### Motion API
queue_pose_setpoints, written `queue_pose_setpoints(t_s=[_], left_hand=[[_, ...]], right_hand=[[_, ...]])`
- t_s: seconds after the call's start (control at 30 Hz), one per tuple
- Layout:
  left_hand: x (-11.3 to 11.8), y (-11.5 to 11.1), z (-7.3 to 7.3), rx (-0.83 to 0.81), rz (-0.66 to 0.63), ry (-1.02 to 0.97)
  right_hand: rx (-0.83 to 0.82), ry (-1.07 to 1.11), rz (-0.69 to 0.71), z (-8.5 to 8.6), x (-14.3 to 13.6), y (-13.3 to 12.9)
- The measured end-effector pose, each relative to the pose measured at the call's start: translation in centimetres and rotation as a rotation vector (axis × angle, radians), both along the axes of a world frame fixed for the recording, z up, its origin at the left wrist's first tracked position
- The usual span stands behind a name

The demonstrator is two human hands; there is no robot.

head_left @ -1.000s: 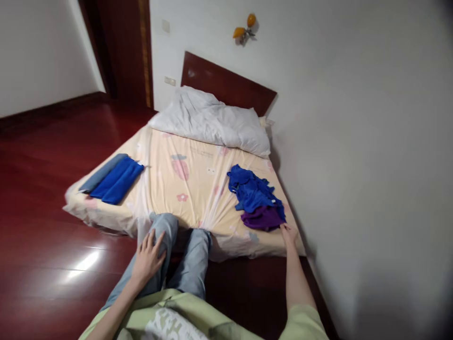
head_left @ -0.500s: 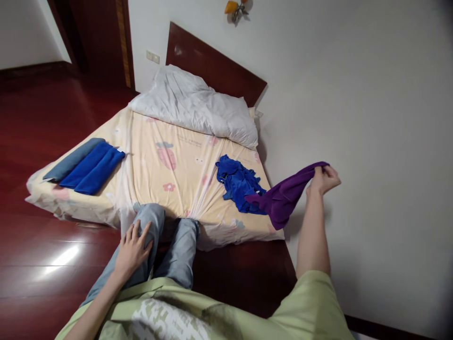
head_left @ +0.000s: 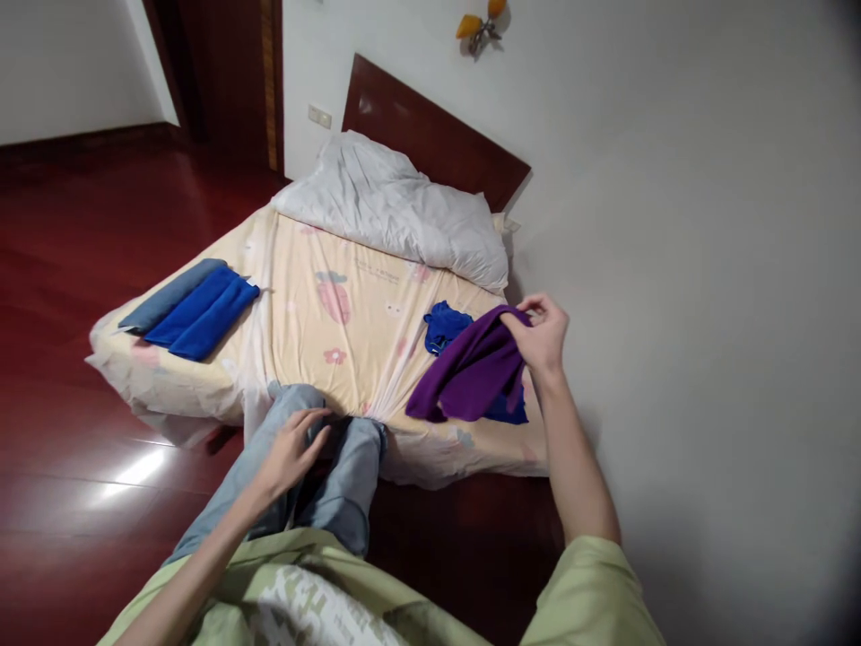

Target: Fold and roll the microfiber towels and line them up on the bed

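My right hand [head_left: 543, 336] pinches one end of a purple cloth [head_left: 471, 372], which hangs down to the left from the fingers. Partly covered by it, a crumpled heap of blue cloth [head_left: 445, 325] lies on the right side of the bed. Above my jeans-covered knee, my left hand [head_left: 297, 447] holds nothing, its fingers stretched out and slightly apart. On the bed's left side lie folded blue cloths [head_left: 212, 314] beside a folded grey-blue cloth [head_left: 173, 298].
A bed [head_left: 302, 332] with a cream printed sheet stands before my legs. The white quilt [head_left: 396, 202] lies bunched near the dark wooden headboard [head_left: 430, 126]. A white wall [head_left: 706, 269] rises close on the right; dark red floor [head_left: 60, 359] extends left.
My right hand has swung left from the wall side, carrying the purple cloth over the blue heap. My left hand has lifted and moved right from my thigh.
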State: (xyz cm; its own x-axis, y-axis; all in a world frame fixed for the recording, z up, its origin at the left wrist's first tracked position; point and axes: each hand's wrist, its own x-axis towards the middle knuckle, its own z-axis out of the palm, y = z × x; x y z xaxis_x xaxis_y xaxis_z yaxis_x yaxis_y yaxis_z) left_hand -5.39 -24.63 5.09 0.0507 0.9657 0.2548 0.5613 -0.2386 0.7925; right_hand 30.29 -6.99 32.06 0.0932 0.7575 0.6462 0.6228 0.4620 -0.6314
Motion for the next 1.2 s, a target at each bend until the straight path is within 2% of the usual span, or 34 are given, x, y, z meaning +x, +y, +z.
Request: queue_pose_setpoints(t_s=[0.13,0.2,0.27,0.37,0.5,0.63,0.73,0.83,0.93,1.07,1.13,1.2], left_hand=[[4.3,2.9,8.7,0.155,-0.083,-0.152],[6.2,4.2,12.2,0.232,-0.146,-0.224],[7.5,5.2,14.5,0.313,-0.136,-0.276],[8.4,6.0,15.8,0.395,0.006,-0.322],[8.0,5.8,15.3,0.381,0.134,-0.328],[7.3,5.8,14.4,0.330,0.149,-0.260],[6.8,6.5,13.0,0.291,0.142,-0.182],[5.7,7.1,10.5,0.225,0.100,-0.098],[3.7,7.3,7.1,0.137,0.076,-0.050],[0.4,6.9,3.1,0.035,0.159,-0.071],[-1.5,6.5,2.0,0.040,0.224,-0.118],[-3.8,5.7,1.7,0.071,0.289,-0.176]], right_hand=[[-0.089,-0.197,0.184,0.5,-6.6,-2.6],[-0.071,-0.316,0.246,1.0,-9.2,-4.2],[-0.009,-0.427,0.308,1.4,-11.1,-5.7],[0.067,-0.541,0.403,1.6,-12.7,-7.8],[0.094,-0.625,0.496,1.5,-13.5,-9.8],[0.084,-0.632,0.546,1.3,-13.3,-11.0],[0.133,-0.618,0.523,1.4,-12.0,-11.3],[0.168,-0.590,0.421,1.4,-9.7,-11.2],[0.153,-0.520,0.259,1.7,-6.8,-11.2],[0.095,-0.414,0.022,2.1,-3.3,-11.9],[0.079,-0.380,-0.077,2.0,-1.6,-12.3],[0.042,-0.339,-0.132,1.4,0.1,-12.2]])
